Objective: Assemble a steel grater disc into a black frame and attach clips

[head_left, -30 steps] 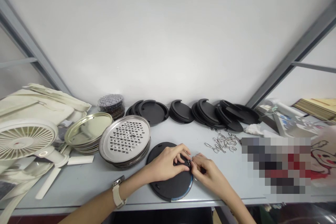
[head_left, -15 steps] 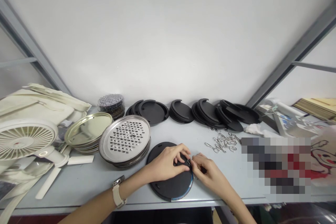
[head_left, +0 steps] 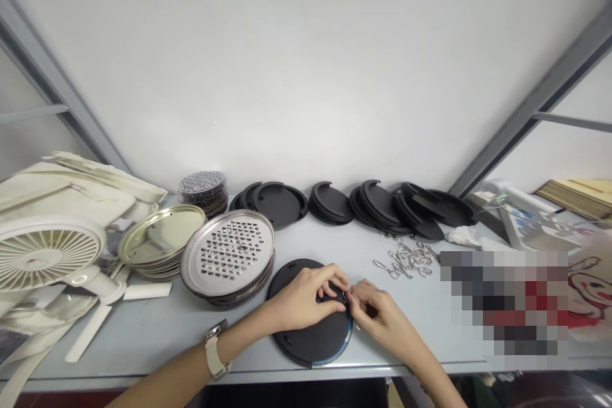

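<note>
A black round disc (head_left: 310, 338) lies near the table's front edge, with a bluish strip along its right rim. My left hand (head_left: 308, 296) bears down on its top, fingers curled and thumb near the right edge, holding it in place. At that edge my right hand (head_left: 375, 312) is closed in a pinch on a small shiny metal piece (head_left: 344, 295), mostly hidden by fingertips. Whether the piece passes through the disc, I cannot tell. Loose metal clips (head_left: 408, 259) form a pile beyond my right hand.
Left of the disc stand stacked grater plates (head_left: 229, 245) and gold-coloured lids (head_left: 162, 236). Black discs with raised rims (head_left: 280, 204) line the wall. A white fan (head_left: 48, 255) and pale bag (head_left: 71, 194) occupy the far left; a printed plastic bag (head_left: 590, 287) lies right.
Both hands stay at the disc's right edge. The right fingertips and the small metal piece have shifted very slightly; nothing else has visibly moved.
</note>
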`<state>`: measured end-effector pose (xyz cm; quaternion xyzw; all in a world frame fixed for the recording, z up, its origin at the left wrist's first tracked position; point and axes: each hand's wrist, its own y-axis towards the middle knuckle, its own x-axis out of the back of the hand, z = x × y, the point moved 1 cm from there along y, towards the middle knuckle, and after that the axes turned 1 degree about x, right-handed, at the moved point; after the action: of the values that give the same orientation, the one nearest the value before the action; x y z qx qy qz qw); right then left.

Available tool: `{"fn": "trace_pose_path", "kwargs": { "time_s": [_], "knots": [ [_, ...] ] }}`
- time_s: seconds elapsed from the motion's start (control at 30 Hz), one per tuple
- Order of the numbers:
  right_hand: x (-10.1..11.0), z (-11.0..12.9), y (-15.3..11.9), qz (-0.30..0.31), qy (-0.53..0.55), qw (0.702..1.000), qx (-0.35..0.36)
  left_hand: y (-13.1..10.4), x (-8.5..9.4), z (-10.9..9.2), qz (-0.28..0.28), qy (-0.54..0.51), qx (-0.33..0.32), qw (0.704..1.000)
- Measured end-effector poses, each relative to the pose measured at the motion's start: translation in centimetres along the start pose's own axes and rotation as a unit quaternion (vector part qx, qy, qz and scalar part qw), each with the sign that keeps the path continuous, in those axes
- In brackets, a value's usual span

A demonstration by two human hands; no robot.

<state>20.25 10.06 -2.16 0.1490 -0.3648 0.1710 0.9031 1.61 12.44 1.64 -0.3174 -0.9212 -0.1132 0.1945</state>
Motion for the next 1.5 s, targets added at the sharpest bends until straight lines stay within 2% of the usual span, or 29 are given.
{"fn": "trace_pose_path", "kwargs": {
  "time_s": [1.5],
  "knots": [
    [0.01,0.28,0.06,-0.007,-0.004,1.0,-0.003,-0.03,0.01,-0.45,0.002,-0.025,0.02,0.999]
  ]
}}
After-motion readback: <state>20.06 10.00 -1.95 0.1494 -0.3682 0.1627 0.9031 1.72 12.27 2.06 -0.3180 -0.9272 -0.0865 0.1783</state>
